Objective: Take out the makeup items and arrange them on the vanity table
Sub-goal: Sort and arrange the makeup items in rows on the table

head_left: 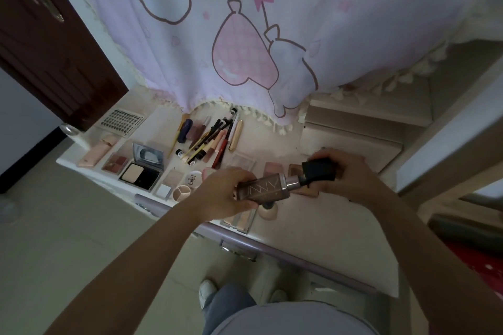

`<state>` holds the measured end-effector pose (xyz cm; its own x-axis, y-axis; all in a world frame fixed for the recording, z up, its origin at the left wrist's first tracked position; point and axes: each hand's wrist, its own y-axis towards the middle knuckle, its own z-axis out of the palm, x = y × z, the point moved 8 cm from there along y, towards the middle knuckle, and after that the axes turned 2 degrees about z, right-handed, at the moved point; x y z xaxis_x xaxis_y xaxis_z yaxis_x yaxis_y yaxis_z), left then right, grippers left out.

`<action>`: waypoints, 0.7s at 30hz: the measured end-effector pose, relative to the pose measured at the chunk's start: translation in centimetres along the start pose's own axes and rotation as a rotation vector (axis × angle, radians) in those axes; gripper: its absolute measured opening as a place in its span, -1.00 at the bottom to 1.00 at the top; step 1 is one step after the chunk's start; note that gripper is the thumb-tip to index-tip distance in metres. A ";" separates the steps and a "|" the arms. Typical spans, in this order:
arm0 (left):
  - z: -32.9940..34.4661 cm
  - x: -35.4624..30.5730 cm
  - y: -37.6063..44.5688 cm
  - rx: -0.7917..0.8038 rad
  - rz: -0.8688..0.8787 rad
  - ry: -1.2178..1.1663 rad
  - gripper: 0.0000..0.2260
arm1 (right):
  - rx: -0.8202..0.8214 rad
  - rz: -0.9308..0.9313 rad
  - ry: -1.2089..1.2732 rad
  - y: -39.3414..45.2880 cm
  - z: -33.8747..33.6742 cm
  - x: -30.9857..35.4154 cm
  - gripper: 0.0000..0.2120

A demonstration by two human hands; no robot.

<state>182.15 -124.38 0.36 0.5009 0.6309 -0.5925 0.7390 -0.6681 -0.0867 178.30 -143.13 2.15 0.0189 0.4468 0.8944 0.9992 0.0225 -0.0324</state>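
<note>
- the left hand [226, 190] is curled round the body of a brown see-through bottle [262, 186], holding it on its side above the worktop [326, 220].
- the right hand [345, 171] grips the bottle's black cap [319, 171]; a silver collar shows between cap and body, so the two hands hold the bottle's two ends.
- just under the bottle, a small cream round piece [268, 212] and a flat pale palette [241, 220] lie at the worktop's near edge; pinkish palettes [272, 168] lie partly behind the hands.
- to the left sit a white round puff case [192, 180], a small round pot with divided sections [181, 192], and an open black compact [143, 174] with its mirror lid up.
- further back, a bunch of pencils, brushes and tubes [212, 139] lies fanned out, touching one another.
- at the far left are a pink flat case [95, 152] and a tray of false lashes [122, 121].
- a pale cloth with pink cartoon shapes [258, 35] hangs over the back of the worktop, its fringe reaching the pencils.
</note>
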 end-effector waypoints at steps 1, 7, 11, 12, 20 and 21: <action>0.2 -0.1 -0.1 0.002 0.006 0.001 -0.62 | 0.030 -0.004 -0.020 0.0 0.4 0.1 -0.51; 1.2 -0.2 -0.5 -0.025 -0.001 -0.012 -0.62 | 0.129 -0.015 -0.070 0.0 2.3 0.4 -0.54; 2.0 -0.4 -1.0 -0.049 0.007 -0.043 -0.63 | 0.152 -0.024 -0.137 -0.2 2.6 0.6 -0.55; 2.3 -0.4 -1.1 -0.045 0.006 -0.032 -0.63 | 0.167 -0.031 -0.166 -0.3 2.8 0.7 -0.55; 5.9 -0.8 -1.6 0.075 0.029 0.089 -0.57 | 0.282 -0.012 -0.350 -1.2 4.3 0.7 -0.67; 6.1 -0.8 -1.7 0.066 0.031 0.082 -0.56 | 0.293 0.009 -0.350 -1.4 4.5 0.5 -0.69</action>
<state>177.79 -126.17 -3.89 0.5603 0.6379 -0.5283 0.6927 -0.7106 -0.1233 176.72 -138.94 0.69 -0.0359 0.7226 0.6903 0.9460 0.2472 -0.2096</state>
